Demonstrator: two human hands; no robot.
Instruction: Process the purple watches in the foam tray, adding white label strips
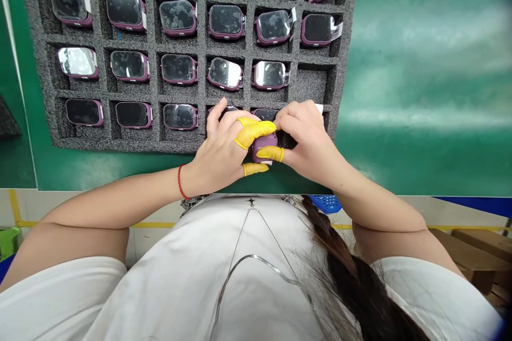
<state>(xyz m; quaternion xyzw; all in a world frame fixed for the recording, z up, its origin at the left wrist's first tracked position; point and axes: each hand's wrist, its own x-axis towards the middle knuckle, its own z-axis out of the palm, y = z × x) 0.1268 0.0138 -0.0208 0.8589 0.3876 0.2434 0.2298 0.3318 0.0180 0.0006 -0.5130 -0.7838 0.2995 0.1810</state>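
Both of my hands hold a small plum-coloured smartwatch body (264,148) just above the front edge of a grey foam tray (132,144). My left hand (218,149), with a red string bracelet, grips it from one side, and my right hand (308,136) pinches it from the other. Yellow finger cots (256,133) cover several fingertips. My hands hide most of the watch body and part of the front row. The tray's cells hold several plum watch bodies (226,19) with glossy, film-covered screens, and an empty cell (312,85) sits at the right of the third row.
The tray lies on a green mat (420,64) that extends well to the right. Beyond the mat's near edge are a blue crate (325,203) and wooden boards (476,250) on the floor at lower right. A yellow floor line (154,225) runs below.
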